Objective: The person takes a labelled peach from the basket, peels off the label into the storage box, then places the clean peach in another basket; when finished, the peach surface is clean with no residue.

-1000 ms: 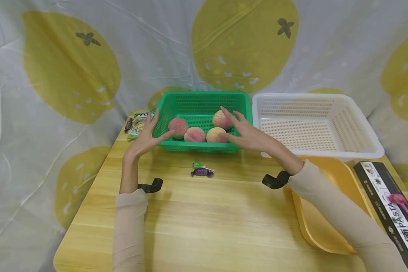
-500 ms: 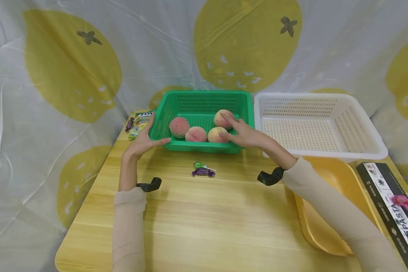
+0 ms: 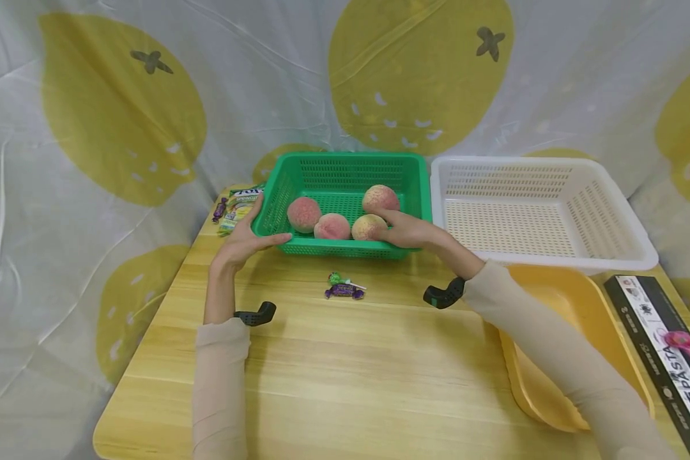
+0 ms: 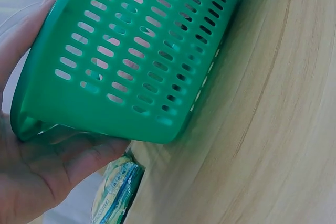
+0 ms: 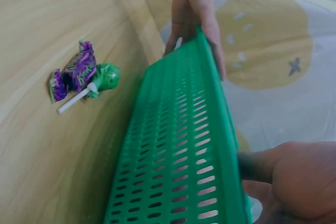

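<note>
1. Now the left hand (image 3: 244,245) has come down onto the green basket (image 3: 345,248), thumb along the front rim, fingers round the end wall; that grip probably steadies it. Just outside this hand, a snack packet (image 3: 238,211) leaves little sideways room.
2. Inside the basket, right of the left hand, a reddish peach (image 3: 304,214) and a pink peach (image 3: 331,227) lie clear of both hands.
3. Between the hands, nearer the person, a lollipop (image 3: 335,278) and a purple candy (image 3: 345,291) sit on the counter (image 3: 345,370), which stretches broadly toward the person.
4. The right hand (image 3: 405,229) has dropped over the rim and narrowed from a wide spread; thumb and fingers curl about the yellowish peach (image 3: 367,225), though how firmly is hard to tell. The back peach (image 3: 381,197) lies just beyond its fingers.
5. Right of that hand, the white basket (image 3: 552,261) stands close against the green one, so room there is tight; the orange tray (image 3: 543,396) lies nearer, below the right sleeve (image 3: 540,345).
</note>
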`<control>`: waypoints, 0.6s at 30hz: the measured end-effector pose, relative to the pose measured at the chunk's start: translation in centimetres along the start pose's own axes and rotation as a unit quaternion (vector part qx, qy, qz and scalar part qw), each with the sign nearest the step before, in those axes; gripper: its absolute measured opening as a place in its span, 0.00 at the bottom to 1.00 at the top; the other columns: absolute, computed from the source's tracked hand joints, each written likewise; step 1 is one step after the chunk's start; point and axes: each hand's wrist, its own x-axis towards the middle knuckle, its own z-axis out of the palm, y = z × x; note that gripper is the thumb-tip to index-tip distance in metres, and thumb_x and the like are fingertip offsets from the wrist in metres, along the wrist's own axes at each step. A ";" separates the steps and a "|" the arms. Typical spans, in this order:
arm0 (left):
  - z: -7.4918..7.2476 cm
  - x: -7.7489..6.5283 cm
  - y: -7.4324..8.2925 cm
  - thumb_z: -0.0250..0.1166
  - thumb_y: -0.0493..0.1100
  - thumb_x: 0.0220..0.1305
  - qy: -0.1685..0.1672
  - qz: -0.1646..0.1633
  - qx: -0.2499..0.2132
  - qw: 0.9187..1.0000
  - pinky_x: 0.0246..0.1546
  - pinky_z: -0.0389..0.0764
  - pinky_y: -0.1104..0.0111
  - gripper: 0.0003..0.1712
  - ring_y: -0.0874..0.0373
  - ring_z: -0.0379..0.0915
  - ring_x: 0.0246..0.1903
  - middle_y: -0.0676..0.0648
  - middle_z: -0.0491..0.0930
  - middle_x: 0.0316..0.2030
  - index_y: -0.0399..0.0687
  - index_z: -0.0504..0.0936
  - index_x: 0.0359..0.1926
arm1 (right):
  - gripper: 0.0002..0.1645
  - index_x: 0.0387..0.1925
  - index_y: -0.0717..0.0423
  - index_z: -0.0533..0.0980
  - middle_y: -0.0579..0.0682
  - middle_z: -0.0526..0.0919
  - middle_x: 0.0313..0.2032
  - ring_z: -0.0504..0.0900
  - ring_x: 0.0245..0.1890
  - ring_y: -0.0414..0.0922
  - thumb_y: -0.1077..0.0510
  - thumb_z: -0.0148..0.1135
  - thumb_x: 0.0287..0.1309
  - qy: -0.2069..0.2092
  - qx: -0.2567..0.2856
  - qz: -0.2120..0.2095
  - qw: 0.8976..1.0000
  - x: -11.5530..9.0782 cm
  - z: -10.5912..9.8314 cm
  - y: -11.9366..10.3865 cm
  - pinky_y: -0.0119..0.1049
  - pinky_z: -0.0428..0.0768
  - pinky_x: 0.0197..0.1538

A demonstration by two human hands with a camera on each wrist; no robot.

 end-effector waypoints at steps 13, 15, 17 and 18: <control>0.0 0.2 -0.5 0.77 0.49 0.61 0.001 -0.004 -0.019 1.000 0.74 0.65 0.40 0.67 0.45 0.29 0.83 0.55 0.24 0.83 0.83 0.33 0.80 | 0.35 0.79 0.56 0.59 0.61 0.60 0.79 0.56 0.80 0.59 0.64 0.54 0.75 0.024 0.030 0.017 0.999 2.2 1.0 0.9 0.52 0.72 0.71; 0.0 0.2 -0.5 0.77 0.49 0.61 0.003 -0.003 -0.018 1.000 0.74 0.65 0.40 0.67 0.45 0.30 0.83 0.55 0.24 0.83 0.83 0.33 0.80 | 0.36 0.79 0.56 0.60 0.61 0.60 0.79 0.57 0.80 0.58 0.67 0.54 0.73 0.030 0.042 0.021 0.998 2.3 1.0 1.0 0.48 0.73 0.64; 0.1 0.2 -0.5 0.77 0.50 0.61 0.003 -0.002 -0.014 1.000 0.74 0.65 0.40 0.67 0.45 0.30 0.83 0.54 0.24 0.83 0.82 0.33 0.80 | 0.36 0.79 0.55 0.61 0.61 0.61 0.78 0.59 0.79 0.58 0.68 0.53 0.73 0.036 0.043 0.026 0.998 2.3 0.9 1.0 0.45 0.72 0.60; 0.2 0.3 -0.5 0.77 0.50 0.61 0.003 0.000 -0.013 1.000 0.74 0.65 0.40 0.67 0.45 0.30 0.83 0.54 0.25 0.83 0.82 0.33 0.80 | 0.36 0.79 0.55 0.61 0.61 0.61 0.79 0.59 0.79 0.58 0.68 0.53 0.73 0.039 0.046 0.028 0.998 2.3 0.9 1.1 0.45 0.71 0.60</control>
